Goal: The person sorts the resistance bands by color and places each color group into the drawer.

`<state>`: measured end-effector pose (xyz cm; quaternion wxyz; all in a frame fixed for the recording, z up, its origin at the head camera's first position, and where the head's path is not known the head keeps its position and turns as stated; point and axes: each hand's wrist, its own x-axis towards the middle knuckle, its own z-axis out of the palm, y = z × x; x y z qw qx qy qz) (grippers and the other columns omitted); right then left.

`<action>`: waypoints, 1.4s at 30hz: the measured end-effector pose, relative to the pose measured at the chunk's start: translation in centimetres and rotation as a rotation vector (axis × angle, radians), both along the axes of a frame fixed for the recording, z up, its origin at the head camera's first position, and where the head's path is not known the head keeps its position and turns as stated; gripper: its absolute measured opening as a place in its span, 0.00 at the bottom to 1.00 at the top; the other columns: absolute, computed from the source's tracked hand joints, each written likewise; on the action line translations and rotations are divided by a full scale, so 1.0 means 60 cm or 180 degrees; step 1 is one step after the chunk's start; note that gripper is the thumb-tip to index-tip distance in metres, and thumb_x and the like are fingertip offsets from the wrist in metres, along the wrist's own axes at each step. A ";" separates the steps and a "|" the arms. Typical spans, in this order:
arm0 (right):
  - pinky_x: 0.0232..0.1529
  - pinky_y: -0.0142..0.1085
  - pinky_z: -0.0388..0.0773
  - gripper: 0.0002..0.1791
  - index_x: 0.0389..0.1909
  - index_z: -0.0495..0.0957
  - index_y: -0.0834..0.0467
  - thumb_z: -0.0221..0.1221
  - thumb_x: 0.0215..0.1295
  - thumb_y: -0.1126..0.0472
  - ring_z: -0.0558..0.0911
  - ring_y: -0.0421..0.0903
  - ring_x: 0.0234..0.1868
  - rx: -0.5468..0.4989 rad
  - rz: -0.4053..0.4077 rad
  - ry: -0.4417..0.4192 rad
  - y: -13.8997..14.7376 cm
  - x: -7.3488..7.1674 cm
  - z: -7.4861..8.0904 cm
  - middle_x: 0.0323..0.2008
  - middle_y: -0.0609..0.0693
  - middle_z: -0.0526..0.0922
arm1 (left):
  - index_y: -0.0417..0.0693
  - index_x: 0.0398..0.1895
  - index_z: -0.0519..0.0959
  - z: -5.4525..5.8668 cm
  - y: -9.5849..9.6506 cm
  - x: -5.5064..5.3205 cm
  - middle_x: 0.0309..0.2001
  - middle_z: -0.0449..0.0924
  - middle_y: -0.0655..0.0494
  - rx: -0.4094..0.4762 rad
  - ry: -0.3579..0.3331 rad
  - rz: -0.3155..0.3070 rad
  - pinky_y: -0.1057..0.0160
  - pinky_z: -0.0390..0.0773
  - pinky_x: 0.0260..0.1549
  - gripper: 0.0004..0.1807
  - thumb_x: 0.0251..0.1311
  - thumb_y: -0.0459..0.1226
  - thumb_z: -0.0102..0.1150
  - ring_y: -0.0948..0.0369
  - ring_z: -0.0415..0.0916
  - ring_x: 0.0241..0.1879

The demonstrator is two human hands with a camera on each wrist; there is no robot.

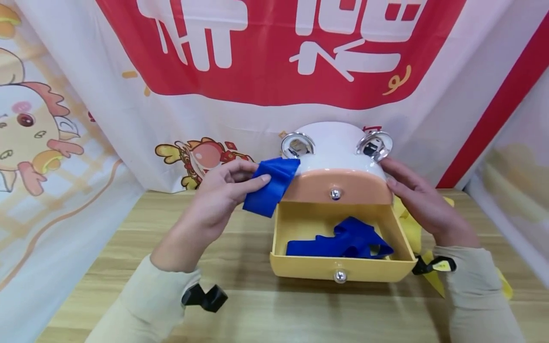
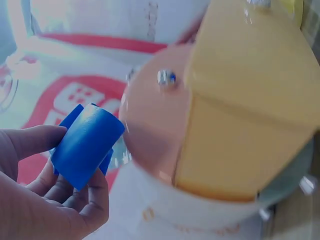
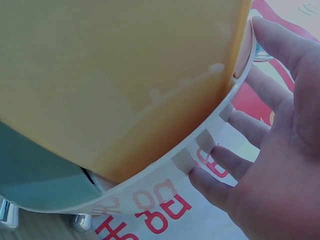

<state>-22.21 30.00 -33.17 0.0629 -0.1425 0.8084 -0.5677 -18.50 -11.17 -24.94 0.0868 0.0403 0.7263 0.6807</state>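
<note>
Between thumb and fingers, my left hand (image 1: 216, 197) pinches a folded piece of wide blue ribbon (image 1: 274, 183), held beside the left side of a small drawer cabinet (image 1: 332, 143). This cabinet has a rounded white top with two shiny round eye-like parts. Its yellow lower drawer (image 1: 300, 267) is pulled out, and another loosely looped blue ribbon (image 1: 319, 247) lies inside. Above that, the pink upper drawer (image 1: 309, 186) is closed. My right hand (image 1: 422, 205) rests on the cabinet's right side; the right wrist view shows its fingertips (image 3: 205, 182) against the white wall, extended.
Yellow ribbon (image 1: 409, 226) lies on the wooden table (image 1: 240, 309) to the right of the cabinet, partly behind my right forearm. A white cloth with a red printed panel (image 1: 266, 85) hangs close behind the cabinet. Printed cloth (image 1: 38, 128) also hangs at the left.
</note>
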 end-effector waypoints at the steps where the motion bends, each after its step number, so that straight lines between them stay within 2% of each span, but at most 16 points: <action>1: 0.80 0.75 0.53 0.33 0.88 0.51 0.38 0.46 0.88 0.49 0.48 0.62 0.86 -0.0038 0.0000 -0.0014 -0.001 0.001 -0.001 0.88 0.50 0.51 | 0.46 0.59 0.80 0.005 0.006 0.004 0.63 0.82 0.47 -0.0005 -0.0017 -0.0067 0.47 0.79 0.70 0.16 0.73 0.37 0.68 0.49 0.77 0.66; 4: 0.79 0.77 0.49 0.33 0.88 0.51 0.39 0.46 0.88 0.49 0.46 0.63 0.87 -0.0087 0.0004 -0.0031 -0.004 0.002 -0.002 0.88 0.51 0.50 | 0.45 0.60 0.81 0.012 0.027 0.015 0.63 0.83 0.47 -0.0073 -0.0024 -0.0267 0.46 0.79 0.70 0.16 0.72 0.37 0.68 0.49 0.78 0.66; 8: 0.79 0.77 0.49 0.34 0.88 0.51 0.39 0.47 0.87 0.48 0.45 0.64 0.87 -0.0070 -0.0010 -0.0035 -0.006 0.003 -0.001 0.89 0.50 0.48 | 0.46 0.59 0.82 0.014 0.058 0.025 0.63 0.84 0.48 -0.0176 -0.0001 -0.0563 0.49 0.83 0.65 0.15 0.72 0.37 0.68 0.49 0.78 0.65; 11: 0.80 0.76 0.49 0.34 0.88 0.51 0.39 0.47 0.87 0.48 0.45 0.64 0.87 -0.0067 -0.0035 -0.0034 -0.005 0.004 0.001 0.89 0.50 0.48 | 0.48 0.56 0.84 0.010 0.083 0.026 0.61 0.84 0.48 -0.0287 -0.0022 -0.0827 0.52 0.86 0.59 0.13 0.71 0.37 0.69 0.49 0.77 0.64; 16: 0.80 0.75 0.52 0.33 0.88 0.52 0.40 0.47 0.87 0.48 0.48 0.63 0.87 -0.0065 -0.0027 -0.0012 -0.005 0.006 0.002 0.88 0.51 0.51 | 0.48 0.51 0.85 -0.003 0.118 0.025 0.57 0.84 0.50 -0.0548 -0.0028 -0.1278 0.54 0.87 0.56 0.10 0.70 0.37 0.70 0.52 0.79 0.59; 24: 0.77 0.81 0.48 0.34 0.88 0.51 0.41 0.47 0.87 0.48 0.43 0.66 0.87 -0.0121 0.0002 -0.0035 -0.003 0.007 0.005 0.88 0.53 0.47 | 0.46 0.54 0.87 -0.002 0.168 0.031 0.52 0.86 0.53 -0.0657 0.0288 -0.1753 0.63 0.86 0.51 0.11 0.71 0.36 0.69 0.60 0.83 0.50; 28: 0.76 0.81 0.49 0.34 0.88 0.50 0.39 0.47 0.87 0.47 0.41 0.66 0.88 -0.0128 0.0039 -0.0053 -0.003 0.004 0.003 0.89 0.51 0.46 | 0.48 0.53 0.88 -0.009 0.181 0.028 0.51 0.87 0.54 -0.0746 0.0384 -0.1693 0.64 0.84 0.49 0.10 0.71 0.36 0.69 0.60 0.83 0.48; 34: 0.79 0.78 0.49 0.33 0.88 0.51 0.40 0.46 0.87 0.48 0.44 0.64 0.87 -0.0174 0.0057 -0.0025 -0.004 0.004 0.000 0.88 0.52 0.49 | 0.53 0.50 0.89 -0.047 0.184 0.011 0.49 0.86 0.58 -0.1091 0.0157 -0.1478 0.60 0.80 0.52 0.09 0.70 0.39 0.71 0.58 0.79 0.50; 37: 0.81 0.57 0.67 0.33 0.88 0.50 0.38 0.45 0.88 0.47 0.48 0.64 0.87 -0.0150 0.0077 -0.0013 -0.004 0.004 -0.002 0.88 0.51 0.50 | 0.54 0.48 0.90 -0.065 0.182 0.006 0.48 0.87 0.59 -0.1283 0.0093 -0.1446 0.57 0.78 0.54 0.08 0.69 0.40 0.72 0.58 0.79 0.50; 39: 0.73 0.41 0.77 0.33 0.88 0.49 0.36 0.45 0.88 0.47 0.49 0.64 0.86 -0.0151 0.0081 -0.0029 -0.003 0.004 -0.003 0.88 0.51 0.50 | 0.53 0.48 0.90 -0.072 0.180 0.005 0.47 0.87 0.59 -0.1324 0.0036 -0.1425 0.56 0.80 0.55 0.07 0.69 0.39 0.72 0.57 0.79 0.49; 41: 0.63 0.29 0.80 0.33 0.88 0.49 0.36 0.44 0.88 0.47 0.51 0.64 0.86 -0.0163 0.0078 -0.0037 -0.002 0.004 -0.003 0.88 0.51 0.50 | 0.51 0.48 0.89 -0.075 0.179 0.004 0.46 0.87 0.58 -0.1305 -0.0021 -0.1396 0.55 0.81 0.54 0.08 0.69 0.39 0.72 0.56 0.80 0.48; 42: 0.61 0.26 0.80 0.33 0.88 0.49 0.36 0.44 0.88 0.47 0.51 0.64 0.86 -0.0194 0.0084 -0.0044 -0.002 0.004 -0.003 0.88 0.52 0.50 | 0.51 0.48 0.89 -0.076 0.178 0.004 0.46 0.87 0.57 -0.1303 -0.0036 -0.1380 0.55 0.82 0.54 0.08 0.69 0.39 0.72 0.57 0.80 0.48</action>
